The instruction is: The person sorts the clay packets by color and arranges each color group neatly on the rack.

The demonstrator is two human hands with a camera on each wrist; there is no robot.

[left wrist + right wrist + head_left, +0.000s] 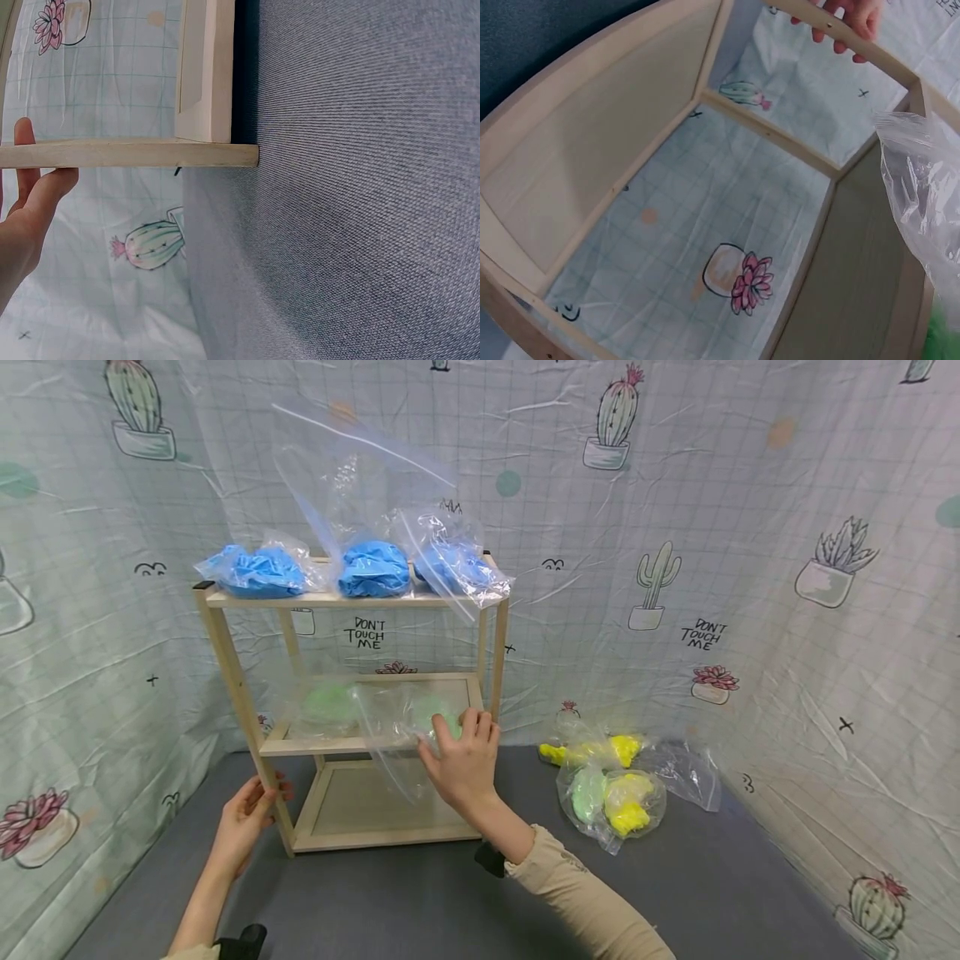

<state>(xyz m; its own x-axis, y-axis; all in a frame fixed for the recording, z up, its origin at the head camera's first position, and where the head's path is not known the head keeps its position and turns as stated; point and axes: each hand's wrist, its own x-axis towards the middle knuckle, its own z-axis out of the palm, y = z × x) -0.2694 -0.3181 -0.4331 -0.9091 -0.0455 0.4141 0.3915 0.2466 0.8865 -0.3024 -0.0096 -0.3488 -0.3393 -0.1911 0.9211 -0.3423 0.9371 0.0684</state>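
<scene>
A light wooden three-tier rack [352, 602] stands on the dark grey table. My left hand [243, 814] holds its front left post [112, 154], thumb on one side and fingers on the other. At the right part of the middle shelf [315, 746], my right hand [467, 764] has its fingers curled over a clear zip bag [393, 718] with a light green lump in it. The bag's loose end hangs over the shelf's front edge. To its left lies another bagged green lump [330, 702]. In the right wrist view the right hand is out of sight.
Clear bags with blue crumpled contents [375, 568] line the top shelf. Right of the rack, bags of yellow lumps [626, 802] and a green lump [588, 793] lie on the table [420, 910]. A cactus-print curtain [555, 635] surrounds the table.
</scene>
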